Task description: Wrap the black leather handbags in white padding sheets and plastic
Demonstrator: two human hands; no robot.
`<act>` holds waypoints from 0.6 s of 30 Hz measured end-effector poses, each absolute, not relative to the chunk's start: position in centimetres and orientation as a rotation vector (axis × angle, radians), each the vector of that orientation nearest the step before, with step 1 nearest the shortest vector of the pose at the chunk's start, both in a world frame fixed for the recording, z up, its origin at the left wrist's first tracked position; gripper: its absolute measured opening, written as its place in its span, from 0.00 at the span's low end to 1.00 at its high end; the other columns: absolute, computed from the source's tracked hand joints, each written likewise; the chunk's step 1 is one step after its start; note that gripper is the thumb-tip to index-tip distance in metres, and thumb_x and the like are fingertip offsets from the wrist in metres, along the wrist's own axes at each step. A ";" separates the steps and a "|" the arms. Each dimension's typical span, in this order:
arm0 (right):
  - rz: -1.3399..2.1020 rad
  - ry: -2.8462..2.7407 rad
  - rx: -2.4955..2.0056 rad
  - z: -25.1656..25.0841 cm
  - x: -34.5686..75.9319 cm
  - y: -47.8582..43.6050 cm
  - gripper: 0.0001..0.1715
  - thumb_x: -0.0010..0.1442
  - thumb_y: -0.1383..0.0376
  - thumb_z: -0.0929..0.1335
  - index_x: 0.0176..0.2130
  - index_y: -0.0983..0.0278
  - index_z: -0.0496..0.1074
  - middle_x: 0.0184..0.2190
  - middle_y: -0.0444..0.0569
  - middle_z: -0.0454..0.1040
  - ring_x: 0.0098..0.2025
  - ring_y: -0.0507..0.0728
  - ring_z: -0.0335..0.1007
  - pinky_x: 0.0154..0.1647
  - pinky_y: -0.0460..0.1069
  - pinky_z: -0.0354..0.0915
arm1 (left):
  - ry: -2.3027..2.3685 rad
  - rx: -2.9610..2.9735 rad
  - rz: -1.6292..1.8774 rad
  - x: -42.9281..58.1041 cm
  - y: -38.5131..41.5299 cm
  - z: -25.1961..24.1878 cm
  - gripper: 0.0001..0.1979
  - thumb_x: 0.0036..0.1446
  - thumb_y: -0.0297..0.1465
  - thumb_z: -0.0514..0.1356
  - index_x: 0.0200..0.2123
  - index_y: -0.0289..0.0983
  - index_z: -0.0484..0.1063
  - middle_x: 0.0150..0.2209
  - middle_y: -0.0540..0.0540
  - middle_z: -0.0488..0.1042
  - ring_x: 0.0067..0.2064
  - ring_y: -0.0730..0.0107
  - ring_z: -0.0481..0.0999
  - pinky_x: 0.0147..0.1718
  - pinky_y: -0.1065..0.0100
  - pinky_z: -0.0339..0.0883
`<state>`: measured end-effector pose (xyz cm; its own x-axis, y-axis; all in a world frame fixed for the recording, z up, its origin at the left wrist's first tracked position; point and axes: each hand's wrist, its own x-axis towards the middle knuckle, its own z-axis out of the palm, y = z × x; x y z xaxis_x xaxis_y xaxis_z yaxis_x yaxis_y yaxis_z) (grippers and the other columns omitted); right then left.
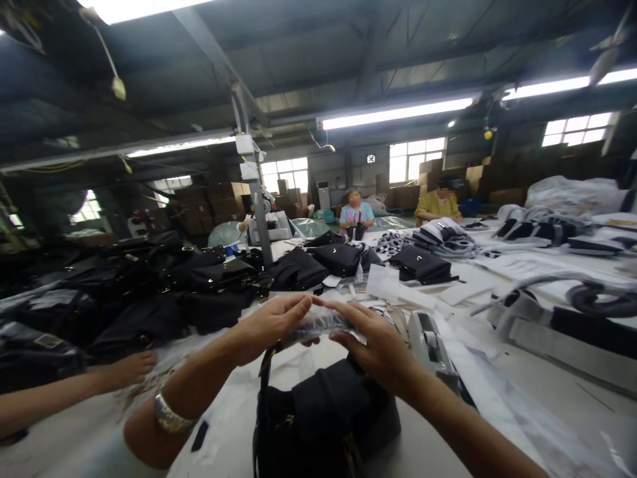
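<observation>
Both of my hands are raised over a black handbag (328,411), which stands on the white table close to me. Between them they hold a crinkled clear plastic wrap (318,323); whatever lies inside it cannot be made out. My left hand (276,322), with a silver bracelet at its wrist, pinches the wrap's left end. Closed on the right end is my right hand (375,338), thumb below and fingers on top. A dark strap of the bag rises at the left, reaching up close to my left hand.
Black bags (199,279) are heaped along the left and far side. A grey tape dispenser-like device (432,345) stands right of my right hand. Another person's hand (127,370) reaches in at left. Padded grey and black pieces (572,332) lie right. Two people sit across the table.
</observation>
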<state>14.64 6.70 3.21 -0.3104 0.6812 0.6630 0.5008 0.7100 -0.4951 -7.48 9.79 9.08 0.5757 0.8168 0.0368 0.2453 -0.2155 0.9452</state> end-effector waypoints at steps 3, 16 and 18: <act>0.261 -2.034 -0.900 4.4 15.2 7.6 0.18 0.65 0.60 0.68 0.54 0.55 0.72 0.46 0.48 0.76 0.47 0.58 0.73 0.49 0.51 0.67 | 0.987 1.667 0.763 -9.5 9.2 7.7 0.32 0.60 0.56 0.52 0.50 0.35 0.74 0.43 0.38 0.78 0.46 0.56 0.76 0.47 0.61 0.65; -0.001 -2.565 -0.717 8.3 12.2 8.1 0.29 0.58 0.60 0.73 0.58 0.53 0.69 0.48 0.50 0.77 0.51 0.62 0.72 0.56 0.58 0.63 | 0.799 1.493 0.889 -11.9 6.4 2.3 0.22 0.57 0.41 0.64 0.51 0.38 0.67 0.35 0.45 0.77 0.37 0.66 0.74 0.39 0.66 0.63; 0.003 -2.663 -0.714 8.8 11.4 8.0 0.22 0.60 0.62 0.72 0.54 0.54 0.73 0.43 0.50 0.79 0.45 0.60 0.75 0.50 0.54 0.66 | 0.786 1.464 0.933 -11.6 6.3 1.8 0.25 0.55 0.39 0.66 0.53 0.38 0.65 0.34 0.46 0.78 0.35 0.67 0.74 0.37 0.66 0.62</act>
